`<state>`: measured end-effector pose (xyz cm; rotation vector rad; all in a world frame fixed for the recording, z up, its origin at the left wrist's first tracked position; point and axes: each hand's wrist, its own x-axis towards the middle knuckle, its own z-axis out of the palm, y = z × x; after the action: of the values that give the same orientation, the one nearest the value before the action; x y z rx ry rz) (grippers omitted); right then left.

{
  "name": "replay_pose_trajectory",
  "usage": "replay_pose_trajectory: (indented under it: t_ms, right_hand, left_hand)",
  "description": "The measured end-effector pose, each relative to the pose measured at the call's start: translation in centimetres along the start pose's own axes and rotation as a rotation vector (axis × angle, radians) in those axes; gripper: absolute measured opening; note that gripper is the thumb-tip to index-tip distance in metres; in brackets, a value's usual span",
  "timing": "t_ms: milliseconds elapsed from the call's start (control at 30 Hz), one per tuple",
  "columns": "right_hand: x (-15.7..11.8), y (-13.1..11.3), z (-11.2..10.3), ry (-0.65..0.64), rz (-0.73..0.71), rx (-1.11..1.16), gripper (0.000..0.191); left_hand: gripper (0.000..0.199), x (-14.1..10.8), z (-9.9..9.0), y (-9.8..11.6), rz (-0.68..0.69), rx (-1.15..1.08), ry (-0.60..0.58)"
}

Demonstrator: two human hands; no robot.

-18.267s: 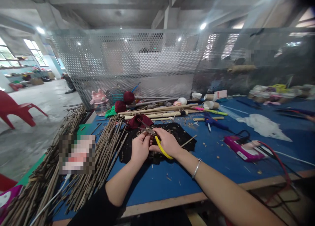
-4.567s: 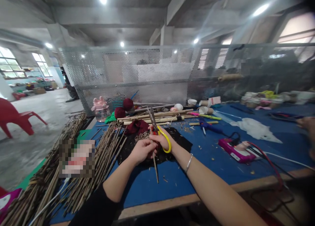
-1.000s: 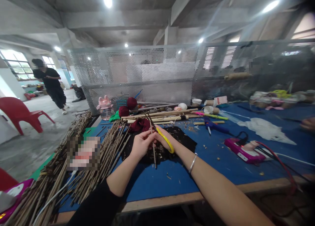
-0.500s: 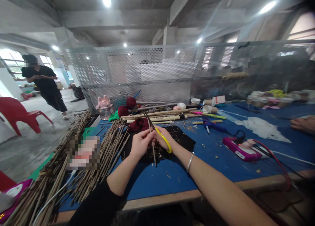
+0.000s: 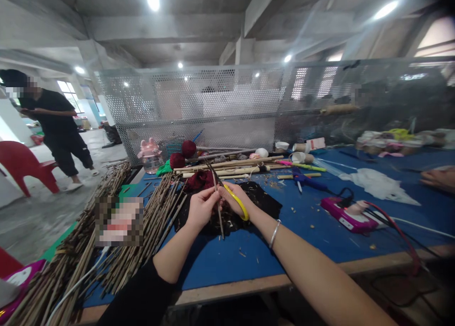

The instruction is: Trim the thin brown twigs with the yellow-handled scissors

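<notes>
Head view, frame ctr: L hand (image 5: 202,207) pinches a stick (image 5: 219,216) betw. thumb & fingers, upright w/ a slight tilt, over black cloth (image 5: 265,200). R hand (image 5: 246,197) is wrapped round yellow-handled scissors (image 5: 231,191); finger positions in the handle can't be told. Blades lean up-left by the stick's upper end, touching or just beside it, can't tell; fingers hide the spot.

Changed: approx. 5 s ago blades stood steeper & the stick's lower end hung lower in frame; vs. half a sec. ago, hands hold nearly the same pose. So stick & blades stay together, work apparently in progress. Upper L, a person (image 5: 57,122) in black has walked nearer the frame's L edge, well apart from the table (image 5: 249,255); no bearing on the work, it seems.

Around: maroon knit (image 5: 197,179) just beyond the hands; stick pile (image 5: 152,217) lower L, near L hand. A blurred-out item (image 5: 119,221) & white cable (image 5: 76,278) lie over the sticks there, possibly in the way of reaching them. Ctr R: glue gun (image 5: 308,181), pink power strip (image 5: 343,217), white plastic (image 5: 380,184). R edge: another person's hand (image 5: 439,178), well apart.
</notes>
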<state>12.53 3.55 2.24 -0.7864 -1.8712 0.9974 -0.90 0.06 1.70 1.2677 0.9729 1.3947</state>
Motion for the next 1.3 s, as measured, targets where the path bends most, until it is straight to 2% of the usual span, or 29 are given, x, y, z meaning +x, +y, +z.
replay_pose_trajectory:
  t_ms: [133, 333, 533, 800, 1067, 1300]
  right_hand:
    - [0.0, 0.5, -0.3, -0.033, 0.001, -0.014, 0.051]
    - [-0.2, 0.5, -0.4, -0.115, -0.062, -0.091, 0.064]
    - [-0.1, 0.8, 0.0, -0.068, -0.079, -0.144, 0.074]
    - [-0.1, 0.4, 0.1, -0.031, -0.061, -0.069, 0.054]
    - [0.0, 0.0, 0.0, 0.028, -0.053, -0.159, 0.047]
    - [0.0, 0.4, -0.1, 0.06, -0.063, -0.205, 0.036]
  left_hand:
    - [0.044, -0.1, 0.0, 0.2, -0.013, -0.022, 0.016]
    - [0.041, 0.2, -0.1, -0.4, 0.069, 0.04, 0.062]
    - [0.04, 0.1, 0.1, -0.5, 0.069, 0.057, 0.065]
    - [0.039, 0.2, 0.0, -0.5, 0.107, 0.06, 0.047]
    - [0.038, -0.1, 0.0, 0.5, 0.088, 0.108, 0.085]
    - [0.037, -0.2, 0.0, 0.4, 0.076, 0.134, 0.052]
